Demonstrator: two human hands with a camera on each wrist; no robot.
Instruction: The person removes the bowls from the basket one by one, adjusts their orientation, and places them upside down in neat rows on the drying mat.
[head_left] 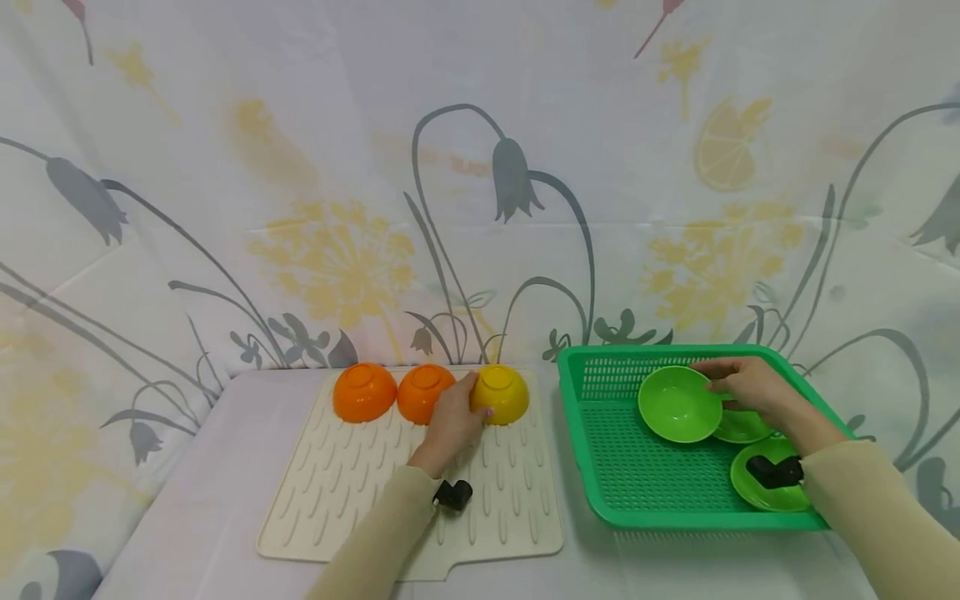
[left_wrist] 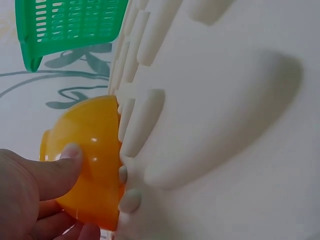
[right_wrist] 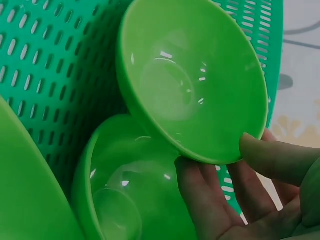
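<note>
On the drying mat a yellow bowl sits upside down, its rim on the mat's ridges. My left hand holds its side, thumb against the near wall and fingers round the far side. My right hand pinches the rim of a light green bowl inside the green basket, thumb on the inner face and fingers beneath. That bowl is tilted, its hollow facing up and toward me. Below it lies a second green bowl, partly covered by it; a third green bowl is nearer the front.
Two orange bowls stand upside down in a row left of the yellow one, at the back of the cream mat. To the right, the green basket has raised perforated walls. A patterned cloth hangs behind.
</note>
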